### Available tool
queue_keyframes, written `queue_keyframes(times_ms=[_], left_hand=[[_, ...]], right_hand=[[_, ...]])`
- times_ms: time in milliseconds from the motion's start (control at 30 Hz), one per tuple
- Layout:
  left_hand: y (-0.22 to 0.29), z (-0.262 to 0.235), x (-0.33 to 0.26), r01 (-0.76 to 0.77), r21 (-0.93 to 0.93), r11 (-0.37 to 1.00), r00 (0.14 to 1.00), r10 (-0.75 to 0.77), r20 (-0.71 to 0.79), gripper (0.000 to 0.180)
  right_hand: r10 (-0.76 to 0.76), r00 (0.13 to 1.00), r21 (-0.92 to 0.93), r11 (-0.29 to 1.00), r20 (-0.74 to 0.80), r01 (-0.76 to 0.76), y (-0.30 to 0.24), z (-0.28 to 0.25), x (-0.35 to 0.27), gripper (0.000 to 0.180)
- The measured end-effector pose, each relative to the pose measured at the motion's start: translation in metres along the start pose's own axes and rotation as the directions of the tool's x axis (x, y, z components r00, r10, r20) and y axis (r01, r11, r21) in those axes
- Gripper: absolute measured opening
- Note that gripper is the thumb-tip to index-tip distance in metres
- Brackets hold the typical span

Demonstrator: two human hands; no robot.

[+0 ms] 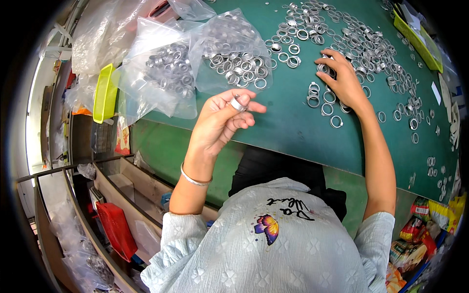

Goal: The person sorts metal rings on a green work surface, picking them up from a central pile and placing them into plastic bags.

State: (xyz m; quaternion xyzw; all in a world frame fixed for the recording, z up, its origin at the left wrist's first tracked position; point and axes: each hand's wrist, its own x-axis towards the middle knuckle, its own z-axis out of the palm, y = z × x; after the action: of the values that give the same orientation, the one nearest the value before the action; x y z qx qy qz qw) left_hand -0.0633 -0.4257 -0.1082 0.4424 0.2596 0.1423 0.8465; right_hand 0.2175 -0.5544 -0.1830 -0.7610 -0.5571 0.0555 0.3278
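My left hand is raised above the near edge of the green table and pinches a small silver metal ring between thumb and fingers. My right hand rests palm down on the table farther right, fingers spread over loose silver rings at the edge of a wide scatter of rings. Whether a ring is gripped under those fingers is hidden.
Two clear plastic bags of rings lie at the table's left. A yellow-green tray stands by them, another at the far right. A red basket sits low left; coloured packets lie low right.
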Motion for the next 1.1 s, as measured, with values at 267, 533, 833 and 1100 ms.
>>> queue_keyframes(times_ms=[267, 533, 833, 1100], left_hand=[[-0.003, -0.016, -0.01, 0.05, -0.231, 0.972, 0.998, -0.039, 0.052, 0.024], [0.031, -0.07, -0.029, -0.407, 0.458, 0.79, 0.601, 0.609, -0.517, 0.027], [0.056, -0.108, -0.027, -0.404, 0.101, 0.909, 0.741, 0.391, -0.546, 0.025], [0.041, -0.047, -0.003, -0.591, 0.688, 0.421, 0.129, 0.891, -0.435, 0.037]], right_hand=[[0.019, 1.0, 0.014, 1.0, 0.017, -0.02, -0.007, -0.003, 0.0, 0.028], [0.008, 1.0, 0.017, 1.0, 0.0, -0.008, -0.004, 0.0, -0.001, 0.027], [-0.004, 1.0, 0.014, 1.0, -0.008, 0.004, -0.002, 0.0, -0.001, 0.027], [-0.006, 1.0, 0.007, 1.0, -0.026, 0.006, 0.0, -0.001, -0.005, 0.029]])
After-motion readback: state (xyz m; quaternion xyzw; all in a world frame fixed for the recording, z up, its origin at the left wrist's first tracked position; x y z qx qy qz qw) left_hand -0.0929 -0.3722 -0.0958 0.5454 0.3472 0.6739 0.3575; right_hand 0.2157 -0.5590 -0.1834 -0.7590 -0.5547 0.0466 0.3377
